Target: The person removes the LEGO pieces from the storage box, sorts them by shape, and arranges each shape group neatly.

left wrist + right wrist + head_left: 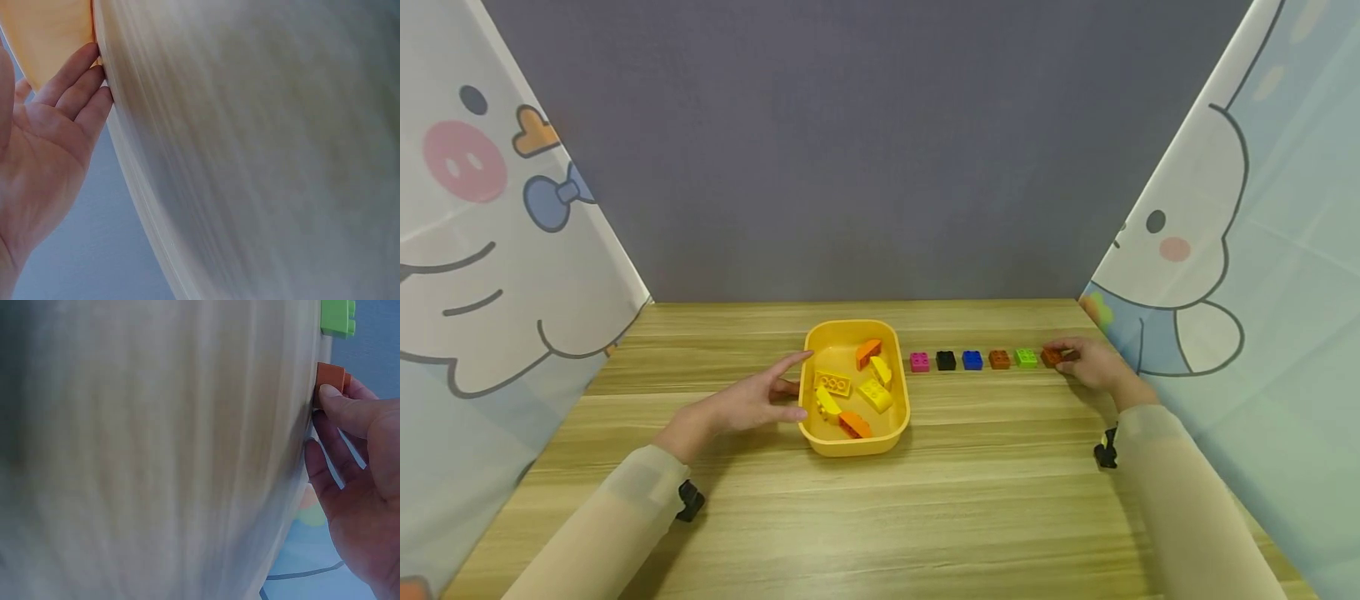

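Note:
At the right end of a row of small toy bricks, my right hand (1092, 363) pinches a brown brick (1052, 357) between thumb and fingers. In the right wrist view that brown brick (330, 384) sits on the table, a short gap from a green brick (337, 317). My left hand (758, 395) is at the left side of a yellow tray (854, 448), fingers and thumb spread along its rim. The left wrist view shows the left hand's fingers (80, 87) extended, touching the table beside the tray wall (56, 37). Inside the tray lie several yellow and orange bricks (875, 394).
Leftward from the held brick, the row runs green (1026, 358), brown (999, 359), blue (972, 360), black (946, 360) and pink (920, 362). A grey panel (865, 167) rises behind the wooden table (985, 500). Printed cartoon curtains (1195, 208) hang at both sides.

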Available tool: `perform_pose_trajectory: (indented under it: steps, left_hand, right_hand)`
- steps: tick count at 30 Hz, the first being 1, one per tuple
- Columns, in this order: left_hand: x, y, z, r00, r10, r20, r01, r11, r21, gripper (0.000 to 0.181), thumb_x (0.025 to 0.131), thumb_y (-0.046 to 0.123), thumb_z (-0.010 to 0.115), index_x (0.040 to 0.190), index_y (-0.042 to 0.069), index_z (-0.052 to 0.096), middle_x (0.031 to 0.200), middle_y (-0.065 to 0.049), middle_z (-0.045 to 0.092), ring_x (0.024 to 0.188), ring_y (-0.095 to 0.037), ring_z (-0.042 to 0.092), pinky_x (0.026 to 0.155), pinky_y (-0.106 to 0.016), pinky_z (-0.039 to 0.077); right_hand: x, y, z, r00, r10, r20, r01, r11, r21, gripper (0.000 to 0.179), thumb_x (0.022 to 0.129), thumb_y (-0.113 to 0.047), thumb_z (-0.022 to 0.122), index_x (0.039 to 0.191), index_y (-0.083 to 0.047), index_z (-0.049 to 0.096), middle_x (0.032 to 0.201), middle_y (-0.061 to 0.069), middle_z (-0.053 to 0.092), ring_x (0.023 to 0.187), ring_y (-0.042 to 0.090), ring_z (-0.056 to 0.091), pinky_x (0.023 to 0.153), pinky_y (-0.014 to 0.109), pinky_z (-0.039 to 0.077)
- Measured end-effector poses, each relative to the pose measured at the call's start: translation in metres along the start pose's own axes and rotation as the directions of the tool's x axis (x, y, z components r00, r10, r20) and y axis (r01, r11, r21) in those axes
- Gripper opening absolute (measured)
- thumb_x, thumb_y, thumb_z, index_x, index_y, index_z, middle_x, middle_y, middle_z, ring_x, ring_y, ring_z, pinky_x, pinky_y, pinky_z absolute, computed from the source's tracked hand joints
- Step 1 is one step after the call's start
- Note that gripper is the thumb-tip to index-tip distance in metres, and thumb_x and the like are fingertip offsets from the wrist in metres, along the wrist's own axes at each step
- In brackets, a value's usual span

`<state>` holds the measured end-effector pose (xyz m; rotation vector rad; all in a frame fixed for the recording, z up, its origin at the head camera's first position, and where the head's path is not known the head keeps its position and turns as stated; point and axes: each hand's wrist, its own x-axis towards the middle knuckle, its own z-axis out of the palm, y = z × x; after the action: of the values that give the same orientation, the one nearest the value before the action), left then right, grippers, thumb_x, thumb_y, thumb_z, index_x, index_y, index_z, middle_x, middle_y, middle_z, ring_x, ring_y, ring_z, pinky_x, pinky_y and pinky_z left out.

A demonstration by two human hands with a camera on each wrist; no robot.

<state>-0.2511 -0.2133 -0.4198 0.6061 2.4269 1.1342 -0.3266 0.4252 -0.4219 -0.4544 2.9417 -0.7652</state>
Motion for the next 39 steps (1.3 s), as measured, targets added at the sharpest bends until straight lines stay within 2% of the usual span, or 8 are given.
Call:
perform_pose_trajectory:
  steps: [4,14,18,23,27,30,36,39]
  left_hand:
    - [0.0,0.001,0.0,1.0,0.011,0.005,-0.011,1.0,-0.006,0.105,0.101,0.046,0.08,0.177,0.032,0.009,0.162,-0.031,0.054,0.149,-0.048,0.055,0.124,-0.07,0.04]
    - [-0.001,-0.001,0.001,1.0,-0.001,0.001,0.001,1.0,-0.024,0.105,0.1,0.046,0.082,0.177,0.035,0.011,0.162,-0.028,0.055,0.15,-0.046,0.056,0.125,-0.068,0.04]
    - [-0.001,-0.002,0.001,1.0,-0.008,0.0,0.008,1.0,-0.029,0.106,0.099,0.047,0.082,0.177,0.036,0.011,0.163,-0.027,0.055,0.151,-0.045,0.055,0.126,-0.068,0.038]
    - [-0.001,-0.002,0.001,1.0,-0.012,-0.002,0.012,1.0,-0.027,0.106,0.099,0.047,0.082,0.177,0.037,0.011,0.163,-0.027,0.054,0.151,-0.046,0.055,0.126,-0.069,0.038]
    - [-0.001,-0.001,0.001,1.0,-0.008,0.002,0.008,0.999,-0.033,0.106,0.099,0.047,0.082,0.177,0.036,0.011,0.163,-0.028,0.054,0.151,-0.046,0.055,0.125,-0.069,0.039]
    - [-0.001,0.001,0.001,1.0,-0.008,0.003,0.008,0.999,-0.037,0.106,0.099,0.046,0.082,0.177,0.036,0.011,0.163,-0.028,0.055,0.15,-0.046,0.055,0.125,-0.068,0.04]
    - [-0.001,0.002,0.0,1.0,-0.015,0.001,0.015,0.999,-0.031,0.105,0.1,0.046,0.082,0.177,0.037,0.011,0.163,-0.028,0.054,0.151,-0.047,0.054,0.126,-0.069,0.038]
    - [-0.001,0.001,0.0,1.0,-0.015,0.0,0.015,1.0,-0.026,0.105,0.099,0.047,0.082,0.177,0.037,0.011,0.163,-0.028,0.054,0.151,-0.047,0.054,0.126,-0.07,0.037]
  right_hand:
    - [0.001,-0.001,0.001,0.999,0.018,0.026,-0.019,0.999,0.034,0.045,0.107,0.001,0.062,0.151,0.008,0.057,0.15,0.04,0.056,0.127,0.058,0.064,0.103,0.063,0.058]
    - [0.0,-0.004,0.001,1.0,0.014,0.014,-0.015,0.999,0.039,0.048,0.105,0.002,0.067,0.15,0.01,0.056,0.147,0.042,0.057,0.127,0.06,0.063,0.106,0.067,0.055]
    - [0.0,-0.003,0.001,1.0,0.014,0.017,-0.015,0.998,0.057,0.051,0.105,0.003,0.066,0.154,0.011,0.052,0.152,0.042,0.053,0.129,0.06,0.062,0.105,0.063,0.057]
    - [-0.004,-0.004,-0.004,0.999,0.037,-0.002,-0.036,0.997,0.071,0.057,0.105,-0.003,0.07,0.157,0.008,0.05,0.156,0.04,0.05,0.128,0.057,0.063,0.09,0.045,0.062]
    - [-0.004,-0.01,-0.01,0.998,0.042,-0.043,-0.037,0.994,0.106,0.06,0.106,-0.008,0.07,0.161,0.005,0.048,0.159,0.038,0.048,0.13,0.055,0.059,0.093,0.05,0.06]
    - [-0.003,-0.02,-0.012,0.996,0.022,-0.083,-0.012,0.991,0.13,0.057,0.108,-0.011,0.067,0.161,0.001,0.049,0.16,0.033,0.049,0.131,0.051,0.059,0.095,0.053,0.058]
    - [0.002,-0.065,-0.004,0.989,-0.06,-0.135,0.082,0.982,0.168,0.046,0.108,-0.009,0.067,0.153,-0.001,0.06,0.147,0.029,0.06,0.114,0.036,0.068,0.081,0.025,0.058]
    - [0.006,-0.093,0.006,0.985,-0.118,-0.128,0.141,0.973,0.183,0.04,0.108,-0.012,0.069,0.148,-0.004,0.065,0.141,0.025,0.066,0.11,0.029,0.069,0.086,0.023,0.056]
